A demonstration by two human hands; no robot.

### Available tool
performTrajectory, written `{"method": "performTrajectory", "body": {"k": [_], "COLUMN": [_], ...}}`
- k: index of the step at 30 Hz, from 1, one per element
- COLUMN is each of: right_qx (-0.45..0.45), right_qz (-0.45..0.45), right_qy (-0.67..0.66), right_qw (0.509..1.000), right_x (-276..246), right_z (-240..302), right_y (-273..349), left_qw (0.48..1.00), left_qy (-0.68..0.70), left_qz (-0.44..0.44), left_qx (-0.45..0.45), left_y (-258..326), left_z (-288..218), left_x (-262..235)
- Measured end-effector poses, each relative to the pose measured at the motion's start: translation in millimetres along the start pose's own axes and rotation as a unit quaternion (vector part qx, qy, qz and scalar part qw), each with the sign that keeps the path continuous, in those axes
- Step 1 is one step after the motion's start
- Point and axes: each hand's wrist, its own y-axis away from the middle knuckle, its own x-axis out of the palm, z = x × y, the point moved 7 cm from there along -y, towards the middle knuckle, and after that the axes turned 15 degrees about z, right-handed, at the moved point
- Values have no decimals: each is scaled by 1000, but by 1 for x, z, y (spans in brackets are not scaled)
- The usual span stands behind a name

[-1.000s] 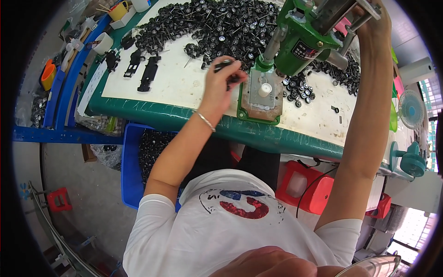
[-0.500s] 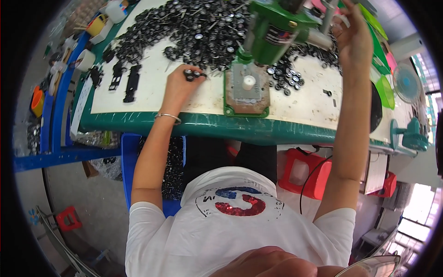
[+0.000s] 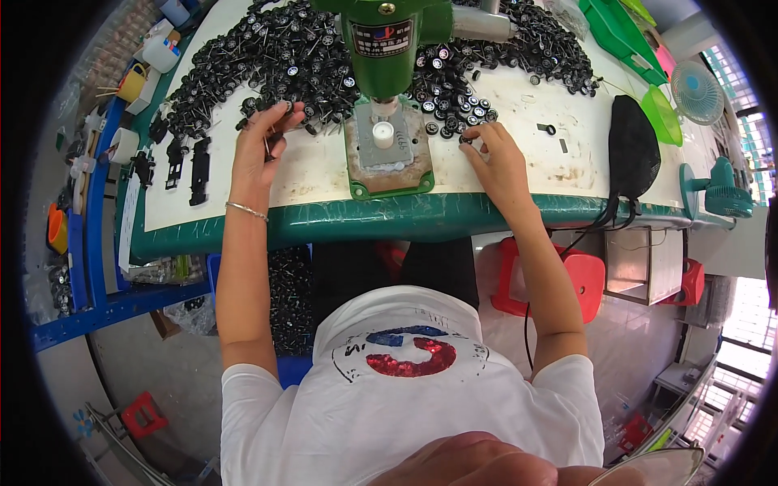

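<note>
My left hand is raised left of the green bench press, its fingers curled around small black toy wheels; how many is hard to tell. My right hand is on the right side of the press, thumb and forefinger pinching a small black wheel. Just beyond those fingertips lie several loose wheels with silver hubs. Between my hands, the press base carries a grey plate with a white round holder under the ram.
A large heap of wheels on metal axles spreads behind the press. Black chassis parts lie at the left. Toward the right are a black cloth bag, a green bowl and small fans. A blue bin of dark parts stands below the table.
My right hand has come down from the press lever to the loose wheels and pinches one. My left hand, still with wheels, has turned and moved left. The whole view has shifted.
</note>
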Motion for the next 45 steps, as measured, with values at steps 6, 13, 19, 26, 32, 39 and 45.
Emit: {"method": "performTrajectory", "body": {"k": [6,13,19,26,32,39,45], "right_qx": [15,-101,-71,-65,-86,-29,-117], "right_qz": [25,93,104,115,37,-76,-107], "right_qy": [-101,-251,-285,-279,-325,-441,-520], "right_qw": [994,958,950,951,941,894,839], "right_x": [-5,16,37,40,23,-61,-133], "right_z": [3,84,79,78,57,28,72], "right_y": [-7,-40,-46,-47,-46,-60,-117], "left_qw": [992,998,997,997,988,980,987], "left_qy": [106,30,25,-34,-135,-178,-146], "left_qz": [60,44,72,70,70,87,66], "left_qx": [-23,-23,-26,-30,19,18,19], "left_y": [16,27,28,27,30,16,16], "left_z": [13,22,30,19,7,5,0], "left_x": [28,57,74,90,110,127,126]}}
